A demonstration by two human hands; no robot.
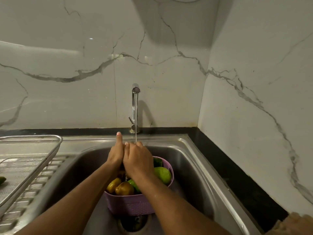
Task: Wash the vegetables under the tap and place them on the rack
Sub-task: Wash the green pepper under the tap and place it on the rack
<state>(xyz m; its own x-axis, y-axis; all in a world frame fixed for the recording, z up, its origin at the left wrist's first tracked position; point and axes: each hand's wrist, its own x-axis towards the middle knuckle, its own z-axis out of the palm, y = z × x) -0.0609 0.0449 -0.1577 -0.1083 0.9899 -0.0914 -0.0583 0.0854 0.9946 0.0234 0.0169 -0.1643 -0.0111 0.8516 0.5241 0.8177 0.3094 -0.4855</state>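
Right now your hands, left hand (116, 154) and right hand (138, 160), press together under the tap (135, 92) stream, whatever they clasp hidden, above the purple basket (135, 203) of vegetables (124, 188), while the rack (33, 160) lies off to your left, nearer your left hand.

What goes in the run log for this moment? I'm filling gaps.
tap running | left hand, right hand together under stream | above purple basket | held item hidden

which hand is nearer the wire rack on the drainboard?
Left. The left hand is over the sink on the side toward the wire mesh rack, thumb raised. The right hand is pressed against it on the far side, under the tap's stream.
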